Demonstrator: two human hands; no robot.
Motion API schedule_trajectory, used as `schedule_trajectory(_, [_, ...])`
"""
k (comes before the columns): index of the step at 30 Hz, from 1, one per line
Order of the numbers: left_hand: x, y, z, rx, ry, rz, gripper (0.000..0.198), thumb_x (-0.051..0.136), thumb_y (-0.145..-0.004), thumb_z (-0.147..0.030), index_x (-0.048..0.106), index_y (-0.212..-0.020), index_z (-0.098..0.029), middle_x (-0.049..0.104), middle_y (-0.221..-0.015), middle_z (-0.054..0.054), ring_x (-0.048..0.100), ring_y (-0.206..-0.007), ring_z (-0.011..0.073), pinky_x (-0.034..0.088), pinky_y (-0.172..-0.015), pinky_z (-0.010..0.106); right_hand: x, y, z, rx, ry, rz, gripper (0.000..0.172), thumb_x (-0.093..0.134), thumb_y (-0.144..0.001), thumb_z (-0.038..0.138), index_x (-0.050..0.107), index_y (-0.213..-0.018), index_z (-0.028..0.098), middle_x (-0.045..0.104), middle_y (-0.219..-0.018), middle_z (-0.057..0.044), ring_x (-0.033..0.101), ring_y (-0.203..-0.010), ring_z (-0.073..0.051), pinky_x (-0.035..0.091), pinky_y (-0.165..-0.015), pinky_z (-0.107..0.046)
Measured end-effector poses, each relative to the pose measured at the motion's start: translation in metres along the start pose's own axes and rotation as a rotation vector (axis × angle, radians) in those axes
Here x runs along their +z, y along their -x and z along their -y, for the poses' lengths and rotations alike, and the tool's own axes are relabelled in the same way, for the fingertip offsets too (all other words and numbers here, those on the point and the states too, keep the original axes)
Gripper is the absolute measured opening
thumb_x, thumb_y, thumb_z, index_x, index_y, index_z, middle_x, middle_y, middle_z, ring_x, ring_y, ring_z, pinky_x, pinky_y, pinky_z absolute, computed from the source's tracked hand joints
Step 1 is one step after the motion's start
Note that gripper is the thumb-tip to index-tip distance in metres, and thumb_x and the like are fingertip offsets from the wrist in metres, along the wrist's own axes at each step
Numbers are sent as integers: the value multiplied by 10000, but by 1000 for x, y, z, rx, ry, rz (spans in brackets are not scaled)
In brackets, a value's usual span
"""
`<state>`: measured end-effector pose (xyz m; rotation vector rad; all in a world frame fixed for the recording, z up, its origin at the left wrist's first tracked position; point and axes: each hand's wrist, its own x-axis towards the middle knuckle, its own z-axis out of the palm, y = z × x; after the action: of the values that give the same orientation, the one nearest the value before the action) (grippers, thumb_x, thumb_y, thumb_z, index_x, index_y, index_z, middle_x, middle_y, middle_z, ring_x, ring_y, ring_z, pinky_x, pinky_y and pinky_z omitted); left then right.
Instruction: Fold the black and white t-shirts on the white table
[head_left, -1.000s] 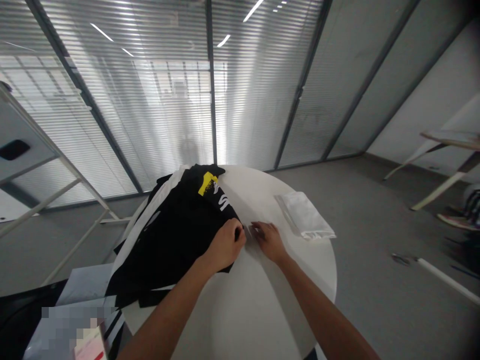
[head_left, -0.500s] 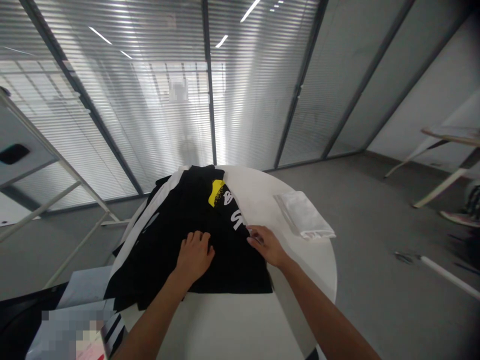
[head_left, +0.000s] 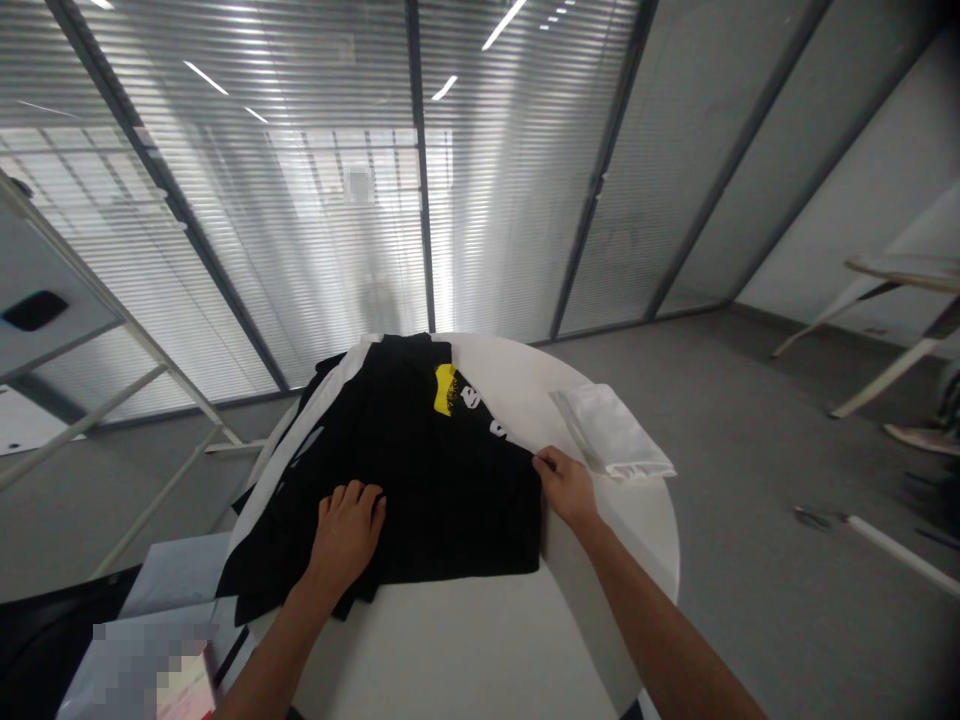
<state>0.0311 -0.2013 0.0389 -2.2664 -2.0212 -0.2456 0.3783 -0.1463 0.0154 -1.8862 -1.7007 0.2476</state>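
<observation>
A black T-shirt with a yellow and white print lies spread over the round white table. On its left part rests my left hand, palm down with the fingers loosely spread. My right hand pinches the shirt's right edge between thumb and fingers. Part of the print is turned out of sight near that edge. More dark cloth with a white band lies along the left side, partly under or beside the shirt; where one piece ends and another begins I cannot tell.
A folded white cloth or bag lies on the table's right side. Plastic packages are at the lower left. A white metal frame stands at left, a glass wall with blinds behind. Another table stands at far right.
My right hand has moved right, drawing the shirt's edge outward and hiding more of the white letters. My left hand has slid left and slightly toward me across the cloth.
</observation>
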Motion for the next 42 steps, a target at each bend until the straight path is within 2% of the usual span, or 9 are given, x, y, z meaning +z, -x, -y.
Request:
schedule_trajectory(6, [-8,0,-1,55,80,-18,298,338,-964,-300,621,-1025,-230,606,-1010,72,545,-957,235,378,-836,377,-8,-3,6,130,250,12,249,436,-878,294,666,-842,208,684,-778,-80,620,-735,-236,363,-623,-310])
schedule_trajectory(11, [-14,0,-6,121,133,-27,255,367,-957,-267,610,-1028,-235,606,-1001,58,552,-941,220,383,-828,368,-5,5,41,-305,287,-59,309,452,-915,304,605,-1157,190,634,-1119,-117,538,-1048,-259,358,-885,-357])
schedule_trajectory(15, [-19,2,-9,160,164,-38,247,366,-961,-258,602,-1026,-229,605,-982,49,549,-936,222,379,-832,385,4,19,62,-518,354,104,448,454,-934,437,509,-1332,238,578,-1223,-119,496,-1106,-271,329,-924,-392])
schedule_trajectory(20, [-29,6,-6,173,272,39,248,358,-961,-260,600,-993,-219,605,-954,42,559,-901,206,387,-822,370,-3,16,57,-426,398,308,299,410,-964,369,653,-1089,249,643,-1050,-87,567,-997,-239,368,-849,-350])
schedule_trajectory(31, [-73,18,-17,277,528,527,172,435,-887,-254,603,-863,-231,627,-785,-18,577,-711,136,376,-627,254,-58,-20,9,-275,125,794,205,467,-842,143,657,-787,197,689,-819,-37,614,-776,-164,397,-677,-244])
schedule_trajectory(33, [-77,12,-16,277,537,604,202,421,-895,-286,615,-874,-232,625,-747,-18,571,-662,133,375,-596,252,-61,-26,11,-258,170,740,202,471,-843,151,664,-807,200,686,-831,-41,611,-777,-167,394,-675,-248])
schedule_trajectory(35, [-76,0,-15,274,529,574,250,388,-914,-303,626,-897,-228,632,-780,-4,580,-693,140,400,-634,257,-56,-30,23,-266,193,612,234,440,-892,215,673,-864,212,685,-881,-46,610,-806,-175,398,-696,-258])
schedule_trajectory(40, [-45,-44,-23,222,237,199,308,435,-906,-291,595,-1163,-234,588,-1124,77,534,-1042,230,407,-886,369,-9,-25,71,-370,201,352,297,436,-945,335,630,-1143,227,636,-1104,-87,574,-993,-202,406,-844,-291])
schedule_trajectory(42, [-27,-55,-28,200,94,149,368,444,-905,-286,550,-1255,-243,556,-1186,97,499,-1094,269,403,-886,418,12,-19,83,-394,252,280,387,470,-935,384,547,-1293,262,583,-1203,-104,528,-1083,-239,401,-889,-338])
